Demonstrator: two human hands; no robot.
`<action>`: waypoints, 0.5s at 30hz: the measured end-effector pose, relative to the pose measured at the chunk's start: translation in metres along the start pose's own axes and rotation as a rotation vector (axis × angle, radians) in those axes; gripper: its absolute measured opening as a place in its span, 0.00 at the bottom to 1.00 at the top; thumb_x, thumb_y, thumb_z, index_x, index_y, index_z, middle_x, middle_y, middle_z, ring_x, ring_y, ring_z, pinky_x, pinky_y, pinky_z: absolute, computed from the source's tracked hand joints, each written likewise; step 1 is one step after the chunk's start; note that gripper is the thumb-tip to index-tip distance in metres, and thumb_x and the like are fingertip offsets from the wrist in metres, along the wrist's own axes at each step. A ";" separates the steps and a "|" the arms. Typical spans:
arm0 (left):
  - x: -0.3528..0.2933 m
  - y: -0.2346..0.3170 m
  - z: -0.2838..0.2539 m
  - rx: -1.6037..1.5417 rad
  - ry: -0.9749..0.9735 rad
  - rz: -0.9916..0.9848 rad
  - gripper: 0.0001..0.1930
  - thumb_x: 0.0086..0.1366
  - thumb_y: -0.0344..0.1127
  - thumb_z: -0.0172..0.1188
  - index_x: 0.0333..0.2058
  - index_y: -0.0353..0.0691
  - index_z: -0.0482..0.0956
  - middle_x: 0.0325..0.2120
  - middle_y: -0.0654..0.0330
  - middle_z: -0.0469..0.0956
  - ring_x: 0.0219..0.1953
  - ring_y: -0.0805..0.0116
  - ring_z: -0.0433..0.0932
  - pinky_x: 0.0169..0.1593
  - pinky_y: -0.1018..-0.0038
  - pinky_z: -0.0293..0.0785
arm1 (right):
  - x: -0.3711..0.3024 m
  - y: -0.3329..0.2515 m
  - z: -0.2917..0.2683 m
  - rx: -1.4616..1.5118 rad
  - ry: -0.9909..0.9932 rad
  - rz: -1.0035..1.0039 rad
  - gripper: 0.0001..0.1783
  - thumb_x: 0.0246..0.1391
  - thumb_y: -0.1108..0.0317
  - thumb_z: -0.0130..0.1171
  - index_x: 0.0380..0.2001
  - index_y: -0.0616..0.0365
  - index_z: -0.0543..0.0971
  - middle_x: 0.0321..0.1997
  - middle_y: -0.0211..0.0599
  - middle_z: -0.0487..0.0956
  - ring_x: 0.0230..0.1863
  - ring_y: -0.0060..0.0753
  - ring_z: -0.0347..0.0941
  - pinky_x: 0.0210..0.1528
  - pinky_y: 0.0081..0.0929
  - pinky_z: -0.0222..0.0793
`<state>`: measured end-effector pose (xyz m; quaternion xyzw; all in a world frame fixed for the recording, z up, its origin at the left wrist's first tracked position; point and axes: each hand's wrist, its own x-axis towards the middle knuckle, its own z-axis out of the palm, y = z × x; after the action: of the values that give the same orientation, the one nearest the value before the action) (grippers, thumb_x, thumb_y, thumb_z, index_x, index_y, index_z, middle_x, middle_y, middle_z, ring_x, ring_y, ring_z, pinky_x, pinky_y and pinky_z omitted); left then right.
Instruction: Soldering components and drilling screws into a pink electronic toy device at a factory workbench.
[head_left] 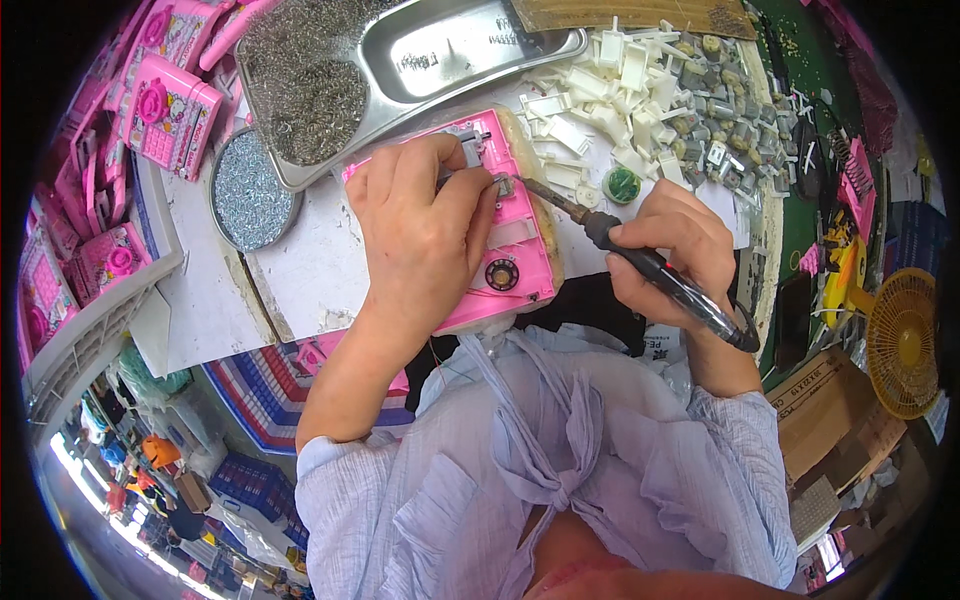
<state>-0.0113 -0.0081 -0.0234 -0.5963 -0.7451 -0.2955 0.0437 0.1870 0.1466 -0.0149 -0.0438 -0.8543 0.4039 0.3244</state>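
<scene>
A pink plastic toy housing lies open side up in front of me on a pale pad. My left hand rests over its left part, thumb and forefinger pinched close to a small grey metal part; what they hold is hidden. My right hand is closed around the black handle of a soldering iron. The iron points left, its tip beside that grey part; contact cannot be made out. A round black piece sits in the housing nearer to me.
A steel tray with a heap of small metal pieces and a round dish of screws stand at the back left. White plastic parts and small motors are piled back right, near a green solder container. Pink toys crowd the left.
</scene>
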 end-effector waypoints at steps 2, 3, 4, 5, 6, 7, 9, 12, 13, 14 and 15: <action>0.000 0.000 0.000 0.001 -0.007 -0.003 0.08 0.51 0.32 0.72 0.32 0.43 0.84 0.38 0.62 0.75 0.41 0.60 0.72 0.47 0.62 0.61 | 0.000 -0.002 -0.001 -0.004 0.011 0.016 0.17 0.36 0.81 0.69 0.35 0.60 0.81 0.22 0.35 0.75 0.21 0.37 0.68 0.24 0.28 0.64; 0.000 0.000 -0.001 0.007 -0.005 -0.004 0.09 0.51 0.31 0.72 0.32 0.43 0.84 0.37 0.62 0.75 0.41 0.61 0.73 0.47 0.63 0.61 | 0.000 -0.002 0.000 -0.008 0.009 0.006 0.17 0.36 0.81 0.69 0.35 0.59 0.81 0.22 0.35 0.75 0.21 0.37 0.68 0.24 0.28 0.64; 0.001 0.001 -0.001 0.013 -0.004 -0.006 0.09 0.50 0.31 0.73 0.32 0.43 0.84 0.37 0.63 0.75 0.41 0.61 0.73 0.47 0.64 0.62 | 0.001 -0.001 0.000 -0.013 0.007 -0.004 0.17 0.36 0.81 0.69 0.35 0.59 0.81 0.22 0.34 0.75 0.21 0.37 0.68 0.24 0.29 0.64; 0.002 0.001 -0.002 0.018 -0.002 -0.007 0.10 0.50 0.31 0.73 0.32 0.44 0.85 0.36 0.63 0.76 0.40 0.61 0.74 0.47 0.64 0.62 | 0.002 -0.001 0.001 -0.017 0.005 -0.014 0.17 0.36 0.81 0.69 0.35 0.59 0.81 0.21 0.34 0.74 0.21 0.37 0.68 0.24 0.29 0.64; 0.002 0.001 -0.002 0.020 -0.008 -0.010 0.10 0.50 0.31 0.73 0.32 0.44 0.85 0.36 0.63 0.76 0.40 0.61 0.74 0.47 0.64 0.62 | 0.002 -0.001 0.002 -0.020 -0.002 -0.019 0.17 0.36 0.81 0.69 0.35 0.59 0.81 0.21 0.34 0.74 0.21 0.37 0.68 0.24 0.29 0.64; 0.002 0.002 -0.002 0.022 -0.014 -0.014 0.10 0.50 0.31 0.73 0.32 0.44 0.85 0.36 0.63 0.75 0.40 0.62 0.74 0.46 0.64 0.62 | 0.003 -0.001 0.003 -0.023 -0.009 -0.024 0.18 0.36 0.82 0.69 0.35 0.58 0.81 0.21 0.34 0.74 0.21 0.37 0.68 0.24 0.29 0.64; 0.002 0.002 -0.002 0.027 -0.019 -0.017 0.10 0.50 0.31 0.73 0.32 0.44 0.85 0.36 0.63 0.75 0.40 0.62 0.74 0.46 0.64 0.62 | 0.003 -0.001 0.003 -0.029 -0.031 -0.032 0.18 0.35 0.82 0.69 0.35 0.58 0.81 0.21 0.34 0.74 0.21 0.37 0.68 0.24 0.29 0.64; 0.001 0.001 -0.002 0.035 -0.018 -0.015 0.09 0.50 0.32 0.73 0.32 0.44 0.85 0.36 0.63 0.75 0.40 0.62 0.73 0.46 0.64 0.62 | 0.003 -0.003 -0.001 -0.033 -0.048 -0.032 0.19 0.34 0.83 0.69 0.35 0.58 0.81 0.21 0.34 0.74 0.21 0.36 0.68 0.24 0.28 0.64; 0.002 0.001 -0.002 0.036 -0.020 -0.013 0.09 0.50 0.32 0.73 0.32 0.44 0.85 0.36 0.63 0.75 0.40 0.62 0.73 0.46 0.64 0.62 | 0.003 -0.004 -0.003 -0.032 -0.036 -0.024 0.19 0.34 0.83 0.69 0.35 0.58 0.81 0.21 0.34 0.74 0.21 0.36 0.68 0.24 0.28 0.63; 0.002 0.001 -0.002 0.037 -0.022 -0.011 0.09 0.50 0.32 0.73 0.32 0.44 0.85 0.36 0.63 0.75 0.40 0.62 0.73 0.46 0.64 0.62 | 0.003 -0.005 -0.004 -0.031 -0.024 -0.017 0.19 0.34 0.83 0.69 0.35 0.58 0.81 0.21 0.34 0.74 0.21 0.36 0.68 0.24 0.28 0.63; 0.002 0.002 -0.003 0.037 -0.022 -0.011 0.09 0.50 0.32 0.73 0.32 0.44 0.85 0.36 0.63 0.75 0.40 0.62 0.73 0.46 0.64 0.62 | 0.002 -0.004 -0.004 -0.025 -0.012 -0.018 0.19 0.34 0.83 0.69 0.35 0.58 0.81 0.20 0.34 0.74 0.21 0.36 0.68 0.24 0.28 0.63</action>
<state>-0.0112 -0.0074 -0.0195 -0.5945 -0.7541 -0.2754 0.0450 0.1884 0.1472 -0.0087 -0.0374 -0.8615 0.3905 0.3224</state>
